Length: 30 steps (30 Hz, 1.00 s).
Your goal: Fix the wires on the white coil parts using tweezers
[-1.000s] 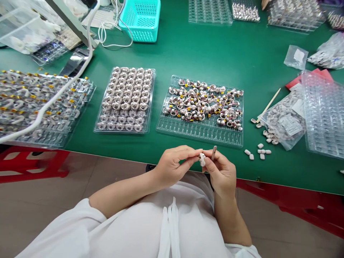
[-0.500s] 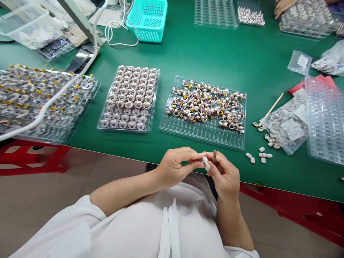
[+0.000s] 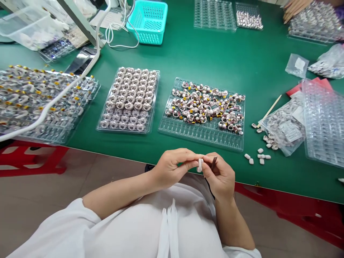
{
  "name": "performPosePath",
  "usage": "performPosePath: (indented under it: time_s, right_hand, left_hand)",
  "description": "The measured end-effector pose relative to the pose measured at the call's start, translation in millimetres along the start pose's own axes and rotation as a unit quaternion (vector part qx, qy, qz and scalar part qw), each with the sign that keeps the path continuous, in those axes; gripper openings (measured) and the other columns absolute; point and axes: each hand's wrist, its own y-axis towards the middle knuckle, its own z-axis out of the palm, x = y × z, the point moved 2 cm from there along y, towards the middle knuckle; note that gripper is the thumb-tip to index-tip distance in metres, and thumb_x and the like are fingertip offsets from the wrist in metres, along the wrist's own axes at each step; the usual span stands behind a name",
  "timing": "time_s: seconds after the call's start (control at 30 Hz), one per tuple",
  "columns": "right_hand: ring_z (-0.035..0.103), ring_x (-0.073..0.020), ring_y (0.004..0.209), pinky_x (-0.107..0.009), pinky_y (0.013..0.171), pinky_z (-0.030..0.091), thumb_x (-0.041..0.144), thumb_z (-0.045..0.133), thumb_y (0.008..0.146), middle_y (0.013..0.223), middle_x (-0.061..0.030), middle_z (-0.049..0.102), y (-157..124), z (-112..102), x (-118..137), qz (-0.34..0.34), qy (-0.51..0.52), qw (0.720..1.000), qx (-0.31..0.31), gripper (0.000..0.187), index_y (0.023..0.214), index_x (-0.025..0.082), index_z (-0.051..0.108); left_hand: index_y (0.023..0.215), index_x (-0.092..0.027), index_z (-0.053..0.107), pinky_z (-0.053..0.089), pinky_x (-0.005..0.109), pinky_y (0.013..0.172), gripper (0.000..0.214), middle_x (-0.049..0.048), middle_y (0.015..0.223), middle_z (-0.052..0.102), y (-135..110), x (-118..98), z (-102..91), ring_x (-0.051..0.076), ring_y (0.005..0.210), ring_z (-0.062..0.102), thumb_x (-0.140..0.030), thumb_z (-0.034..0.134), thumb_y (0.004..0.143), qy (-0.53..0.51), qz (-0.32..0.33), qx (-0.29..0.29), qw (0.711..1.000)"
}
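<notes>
My left hand (image 3: pixel 173 167) and my right hand (image 3: pixel 220 174) meet just over the near edge of the green table (image 3: pixel 215 57). Both pinch a small white plastic part (image 3: pixel 199 165) between their fingertips. My right hand also holds a thin dark stick-like tool (image 3: pixel 214 162) upright between its fingers. Directly beyond the hands lies a clear tray (image 3: pixel 201 134) strewn with loose ring-shaped parts with yellow and red bits. To its left a second clear tray (image 3: pixel 129 100) holds neat rows of pinkish-white parts.
A large tray stack (image 3: pixel 40 104) with a white cable across it fills the left. Loose white caps (image 3: pixel 258 156), a bag of parts (image 3: pixel 285 123), a wooden stick (image 3: pixel 268 109) and empty clear trays (image 3: pixel 325 122) lie right. A teal basket (image 3: pixel 147 21) stands at the back. Another person's hand (image 3: pixel 294 7) shows far right.
The white part has turned between my fingertips and the dark tool has tilted lower in my right hand. The view has shifted slightly; the hands stay at the table edge.
</notes>
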Motion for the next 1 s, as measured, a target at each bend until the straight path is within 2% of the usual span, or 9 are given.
performPosePath:
  time_s: [0.1,0.2,0.3,0.43,0.57,0.67,0.73,0.8,1.0]
  right_hand:
    - [0.055,-0.0124,0.068,-0.025,0.058,0.045,0.02,0.066,0.09,0.085,-0.0012,0.06,1,-3,1,0.016,-0.031,0.999,0.025,0.012,0.102,0.022,0.069]
    - [0.048,-0.0093,0.062,-0.022,0.053,0.041,0.02,0.068,0.089,0.087,0.0004,0.059,4,-6,7,-0.002,-0.073,0.996,0.058,0.018,0.106,0.024,0.066]
    - [0.046,-0.0078,0.059,-0.022,0.052,0.039,0.019,0.067,0.09,0.091,-0.0001,0.061,8,-6,15,-0.033,-0.104,0.987,0.115,0.026,0.115,0.025,0.066]
    - [0.053,-0.0104,0.068,-0.022,0.054,0.039,0.019,0.064,0.092,0.094,-0.0026,0.064,10,-7,18,-0.042,-0.089,0.986,0.131,0.028,0.118,0.026,0.069]
    - [0.058,-0.0144,0.078,-0.025,0.06,0.043,0.024,0.065,0.092,0.094,-0.0039,0.064,5,-6,8,0.005,-0.004,0.995,0.098,0.02,0.111,0.026,0.072]
    - [0.059,-0.0159,0.08,-0.026,0.065,0.047,0.029,0.065,0.093,0.096,-0.0042,0.064,-2,-1,-3,0.035,0.076,0.995,0.059,0.018,0.109,0.027,0.071]
    - [0.059,-0.0166,0.08,-0.028,0.067,0.049,0.032,0.065,0.093,0.095,-0.0042,0.064,-8,4,-9,0.032,0.11,0.993,0.033,0.017,0.107,0.026,0.071]
    - [0.059,-0.0172,0.078,-0.029,0.067,0.05,0.034,0.064,0.093,0.093,-0.0043,0.064,-14,9,-13,0.014,0.119,0.993,0.001,0.016,0.103,0.025,0.072]
    - [0.056,-0.0177,0.069,-0.031,0.062,0.048,0.043,0.059,0.093,0.077,-0.0036,0.06,-24,17,-20,-0.032,0.045,0.996,-0.073,0.024,0.089,0.021,0.068]
  left_hand:
    - [0.099,-0.015,0.079,0.056,0.024,0.074,0.015,0.0082,0.09,0.079,5,1,-4.9,0.016,0.081,0.072,-0.017,0.069,0.088,-0.096,-0.149,0.037,0.983]
    - [0.101,-0.013,0.072,0.057,0.026,0.074,0.021,0.0058,0.084,0.078,11,0,-10.0,0.015,0.076,0.072,-0.018,0.076,0.082,-0.203,-0.259,0.083,0.941]
    - [0.097,-0.013,0.064,0.057,0.026,0.069,0.03,0.0022,0.075,0.075,18,-2,-13.9,0.014,0.07,0.072,-0.021,0.083,0.075,-0.252,-0.314,0.117,0.908]
    - [0.093,-0.013,0.059,0.057,0.027,0.066,0.037,0.0014,0.073,0.073,22,-2,-14.5,0.014,0.067,0.071,-0.027,0.086,0.072,-0.246,-0.333,0.118,0.903]
    - [0.103,-0.014,0.063,0.058,0.032,0.074,0.045,0.0057,0.086,0.074,17,3,-11.4,0.017,0.079,0.071,-0.032,0.088,0.069,-0.184,-0.27,0.093,0.941]
    - [0.117,-0.017,0.069,0.057,0.039,0.094,0.063,0.0128,0.119,0.07,13,8,-6.3,0.025,0.106,0.069,-0.028,0.094,0.06,-0.13,-0.153,0.081,0.976]
    - [0.123,-0.021,0.07,0.051,0.042,0.106,0.067,0.0137,0.134,0.066,10,11,-0.8,0.03,0.123,0.063,-0.028,0.093,0.061,-0.115,-0.075,0.085,0.987]
    - [0.129,-0.024,0.068,0.048,0.041,0.11,0.065,0.013,0.136,0.066,7,13,5.5,0.03,0.129,0.06,-0.028,0.09,0.068,-0.113,-0.028,0.095,0.989]
    - [0.139,-0.024,0.061,0.051,0.032,0.107,0.057,0.0122,0.134,0.068,-4,14,17.7,0.027,0.125,0.064,-0.03,0.077,0.084,-0.107,0.027,0.081,0.991]
